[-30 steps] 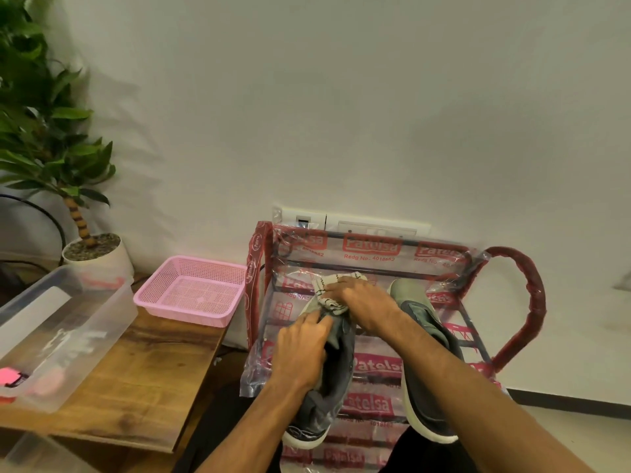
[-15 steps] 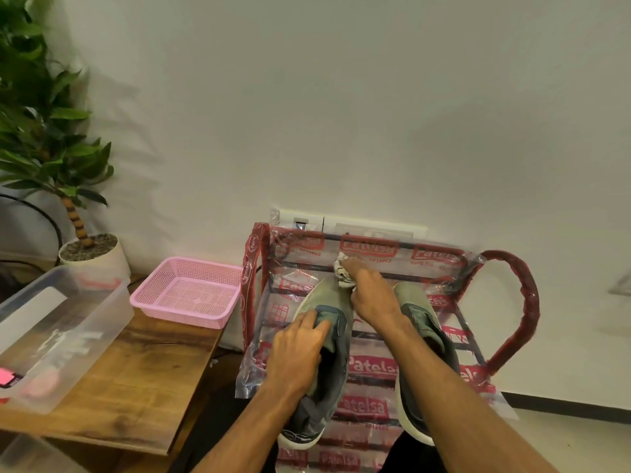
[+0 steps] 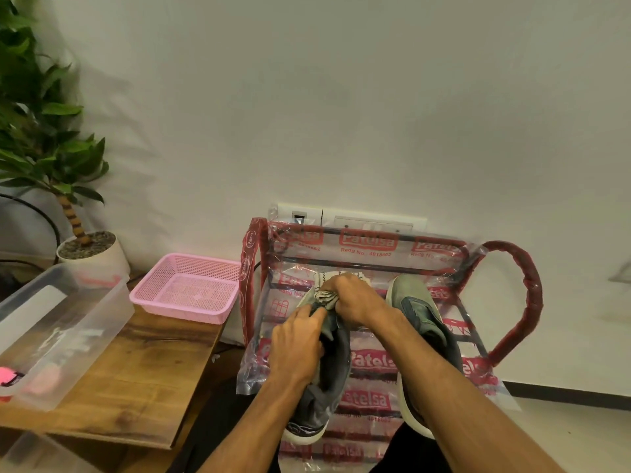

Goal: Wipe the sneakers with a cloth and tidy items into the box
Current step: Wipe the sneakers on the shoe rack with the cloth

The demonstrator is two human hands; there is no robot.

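Two grey-green sneakers lie on a plastic-wrapped red rack. My left hand grips the left sneaker around its opening and tongue. My right hand clutches a bunched pale cloth and presses it on that sneaker's toe, which it mostly hides. The right sneaker rests beside it, partly under my right forearm. A clear plastic box stands on the wooden table at the left, with a pink item inside.
A pink mesh basket sits at the far corner of the wooden table. A potted plant stands behind the box by the wall. Wall sockets sit just behind the rack.
My right hand with the cloth has drawn back from the sneaker's far tip toward me, onto the toe near my left hand. My left hand keeps its hold.
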